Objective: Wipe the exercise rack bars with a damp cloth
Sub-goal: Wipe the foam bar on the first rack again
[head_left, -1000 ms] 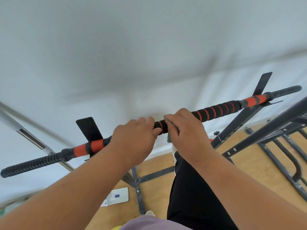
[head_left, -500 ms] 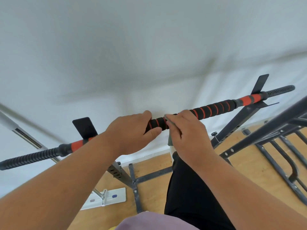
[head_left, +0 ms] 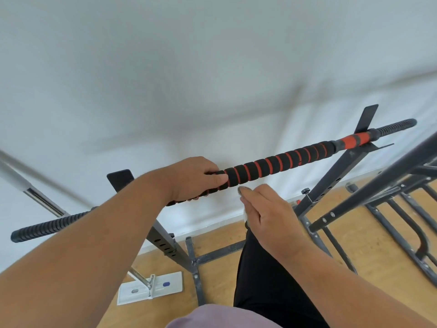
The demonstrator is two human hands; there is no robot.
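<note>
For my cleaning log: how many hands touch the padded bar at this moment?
1. The left hand grips the padded bar; the right hand is below it, apart.

I see the top bar (head_left: 279, 163) lying across the rack's two uprights, close before the wall (head_left: 212, 67).

My left hand (head_left: 196, 178) sits on the bar near its middle; my right hand (head_left: 267, 214) is just below and right of it, apart from the bar. On the floor (head_left: 369, 247), a mop head (head_left: 151, 288) lies left of the rack's base crossbar (head_left: 220, 252).
</note>
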